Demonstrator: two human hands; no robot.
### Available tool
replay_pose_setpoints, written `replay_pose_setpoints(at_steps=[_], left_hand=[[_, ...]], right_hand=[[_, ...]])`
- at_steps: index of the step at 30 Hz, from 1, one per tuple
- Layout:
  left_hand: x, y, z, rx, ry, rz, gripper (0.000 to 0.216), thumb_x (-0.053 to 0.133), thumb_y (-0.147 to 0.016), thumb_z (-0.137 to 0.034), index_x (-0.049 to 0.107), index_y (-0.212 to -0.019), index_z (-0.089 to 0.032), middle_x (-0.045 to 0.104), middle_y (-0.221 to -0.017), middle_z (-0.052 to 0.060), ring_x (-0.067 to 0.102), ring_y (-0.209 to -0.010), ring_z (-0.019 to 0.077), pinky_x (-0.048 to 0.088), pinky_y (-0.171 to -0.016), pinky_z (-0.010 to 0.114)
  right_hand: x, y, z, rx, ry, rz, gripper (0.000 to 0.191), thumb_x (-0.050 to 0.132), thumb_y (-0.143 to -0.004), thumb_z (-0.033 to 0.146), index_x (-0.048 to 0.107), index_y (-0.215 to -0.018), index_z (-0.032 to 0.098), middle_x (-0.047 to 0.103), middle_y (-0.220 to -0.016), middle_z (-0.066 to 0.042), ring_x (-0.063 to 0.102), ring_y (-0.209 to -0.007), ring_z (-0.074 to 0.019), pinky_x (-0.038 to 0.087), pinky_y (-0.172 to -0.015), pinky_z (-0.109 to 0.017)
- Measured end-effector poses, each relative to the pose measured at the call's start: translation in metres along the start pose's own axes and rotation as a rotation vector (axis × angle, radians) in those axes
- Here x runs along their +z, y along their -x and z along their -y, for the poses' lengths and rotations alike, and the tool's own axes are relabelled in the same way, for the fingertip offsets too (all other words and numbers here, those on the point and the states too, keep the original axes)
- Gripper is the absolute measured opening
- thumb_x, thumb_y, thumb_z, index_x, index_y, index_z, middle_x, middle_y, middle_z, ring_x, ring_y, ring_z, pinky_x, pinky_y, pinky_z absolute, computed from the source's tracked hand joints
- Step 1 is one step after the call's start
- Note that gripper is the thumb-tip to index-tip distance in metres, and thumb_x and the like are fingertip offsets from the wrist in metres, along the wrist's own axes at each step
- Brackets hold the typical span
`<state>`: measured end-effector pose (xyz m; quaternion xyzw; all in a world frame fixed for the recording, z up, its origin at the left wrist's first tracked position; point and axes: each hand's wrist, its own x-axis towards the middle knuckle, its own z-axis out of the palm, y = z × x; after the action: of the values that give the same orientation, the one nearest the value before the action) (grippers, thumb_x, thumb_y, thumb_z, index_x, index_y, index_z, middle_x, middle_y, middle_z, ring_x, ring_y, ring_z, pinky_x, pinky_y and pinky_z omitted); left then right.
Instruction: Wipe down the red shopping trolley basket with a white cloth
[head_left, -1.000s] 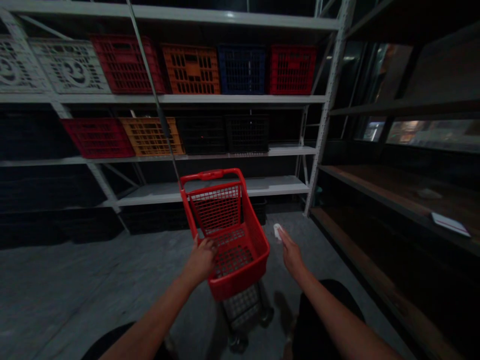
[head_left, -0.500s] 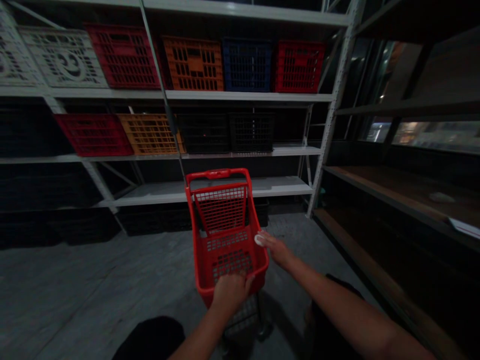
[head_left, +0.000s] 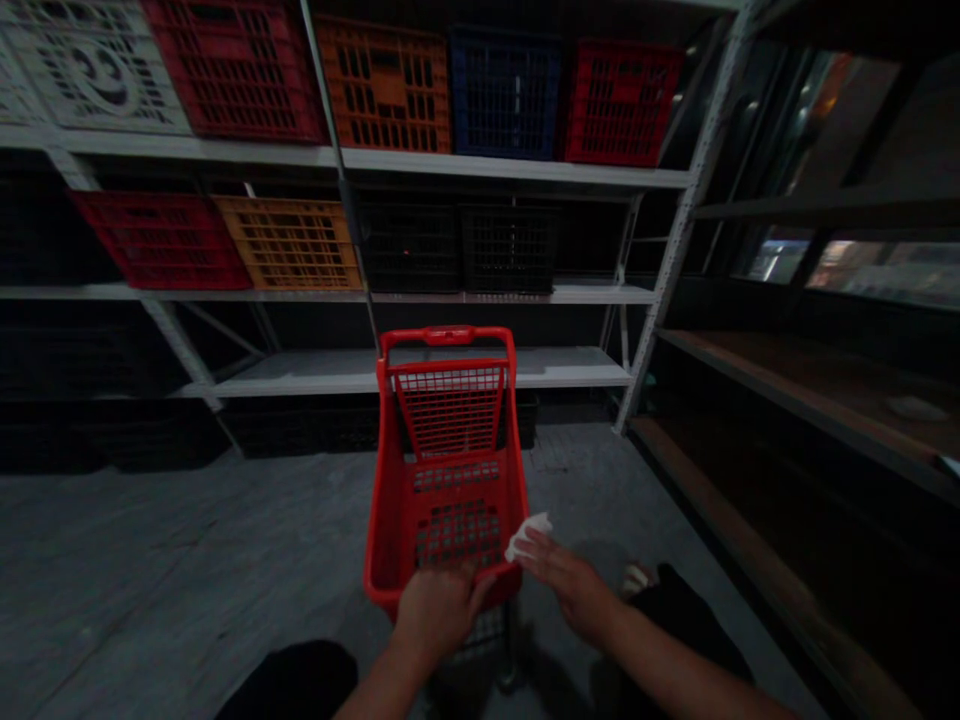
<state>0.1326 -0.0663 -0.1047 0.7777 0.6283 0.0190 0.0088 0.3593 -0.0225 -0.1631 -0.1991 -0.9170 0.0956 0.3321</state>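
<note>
Head view: the left hand (head_left: 437,610) is closed over the near rim of a red shopping cart (head_left: 450,470) standing on the concrete floor (head_left: 187,560). The right hand (head_left: 574,590) pinches a small white cloth (head_left: 527,533) at the cart's near right corner. Behind the cart, metal shelving (head_left: 480,170) carries plastic crates (head_left: 382,85).

Dim light is falling on a grey concrete floor (head_left: 187,560). White metal shelving (head_left: 480,168) is holding coloured crates (head_left: 382,85), while dark wooden shelves (head_left: 810,390) are lining the right side.
</note>
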Motion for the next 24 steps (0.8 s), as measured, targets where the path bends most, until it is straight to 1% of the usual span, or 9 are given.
replay_pose_setpoints(at_steps=[4,6,8,10,12,16,18,21,24], left_hand=[[0.000,-0.001,-0.001,0.015,0.002,0.012,0.053,0.019,-0.088,-0.049,0.062,-0.088,-0.018,0.070,-0.079,0.009,0.065,-0.075,0.0234,0.048,-0.066,0.034],[-0.001,-0.001,-0.002,0.009,0.009,0.019,0.054,0.019,-0.087,-0.050,0.063,-0.088,-0.019,0.070,-0.079,0.009,0.065,-0.074,0.0227,0.048,-0.066,0.033],[-0.001,-0.002,-0.001,-0.008,0.013,0.020,0.054,0.019,-0.087,-0.051,0.063,-0.088,-0.018,0.070,-0.079,0.009,0.065,-0.074,0.0223,0.048,-0.066,0.033],[-0.001,-0.002,0.000,-0.015,0.014,0.015,0.055,0.020,-0.087,-0.051,0.063,-0.087,-0.018,0.069,-0.079,0.010,0.065,-0.075,0.0223,0.048,-0.067,0.033],[0.000,-0.003,0.003,-0.004,0.014,0.012,0.054,0.020,-0.087,-0.050,0.063,-0.087,-0.017,0.069,-0.079,0.010,0.065,-0.076,0.0225,0.047,-0.068,0.033],[0.001,-0.002,0.007,0.009,0.008,0.014,0.053,0.020,-0.087,-0.050,0.063,-0.085,-0.018,0.069,-0.079,0.010,0.065,-0.076,0.0218,0.047,-0.067,0.031],[0.001,0.000,0.009,0.014,0.005,0.011,0.054,0.020,-0.087,-0.050,0.064,-0.083,-0.019,0.069,-0.079,0.009,0.065,-0.075,0.0219,0.047,-0.066,0.031],[0.002,0.006,0.012,0.031,0.007,0.011,0.053,0.020,-0.087,-0.051,0.063,-0.083,-0.020,0.069,-0.078,0.008,0.064,-0.075,0.0219,0.047,-0.065,0.032],[0.002,0.013,0.018,0.031,0.006,0.025,0.052,0.022,-0.086,-0.052,0.063,-0.083,-0.021,0.068,-0.078,0.008,0.064,-0.074,0.0214,0.046,-0.064,0.031]], right_hand=[[-0.008,-0.044,-0.053,-0.037,0.063,-0.097,0.046,0.030,-0.089,0.009,0.037,-0.133,0.025,0.047,-0.131,-0.006,0.028,-0.130,-0.0168,0.036,-0.102,-0.042],[-0.010,-0.073,-0.083,0.018,0.100,-0.168,0.041,0.035,-0.090,0.014,0.044,-0.129,0.023,0.052,-0.127,-0.008,0.032,-0.128,-0.0183,0.039,-0.100,-0.042],[-0.008,-0.090,-0.099,0.088,0.127,-0.234,0.037,0.041,-0.089,0.019,0.047,-0.126,0.022,0.053,-0.125,-0.009,0.034,-0.127,-0.0207,0.040,-0.099,-0.045],[-0.004,-0.090,-0.095,0.121,0.125,-0.282,0.038,0.040,-0.090,0.019,0.046,-0.127,0.022,0.052,-0.126,-0.009,0.033,-0.128,-0.0209,0.040,-0.099,-0.045],[0.002,-0.073,-0.074,0.112,0.105,-0.274,0.041,0.033,-0.091,0.014,0.041,-0.130,0.023,0.048,-0.131,-0.008,0.030,-0.129,-0.0190,0.037,-0.101,-0.045],[0.010,-0.022,-0.022,0.028,0.075,-0.146,0.048,0.030,-0.090,0.010,0.032,-0.136,0.023,0.040,-0.137,-0.007,0.023,-0.132,-0.0187,0.033,-0.104,-0.044],[0.010,-0.007,-0.011,-0.045,0.073,-0.089,0.047,0.032,-0.090,0.012,0.030,-0.136,0.022,0.042,-0.136,-0.007,0.022,-0.132,-0.0192,0.034,-0.103,-0.043],[0.002,-0.011,-0.023,-0.162,0.090,-0.025,0.043,0.033,-0.092,0.016,0.034,-0.134,0.024,0.046,-0.133,-0.005,0.025,-0.132,-0.0178,0.033,-0.104,-0.041],[-0.010,-0.041,-0.059,-0.197,0.111,-0.007,0.039,0.031,-0.093,0.017,0.041,-0.130,0.023,0.047,-0.132,-0.004,0.028,-0.130,-0.0155,0.032,-0.105,-0.038]])
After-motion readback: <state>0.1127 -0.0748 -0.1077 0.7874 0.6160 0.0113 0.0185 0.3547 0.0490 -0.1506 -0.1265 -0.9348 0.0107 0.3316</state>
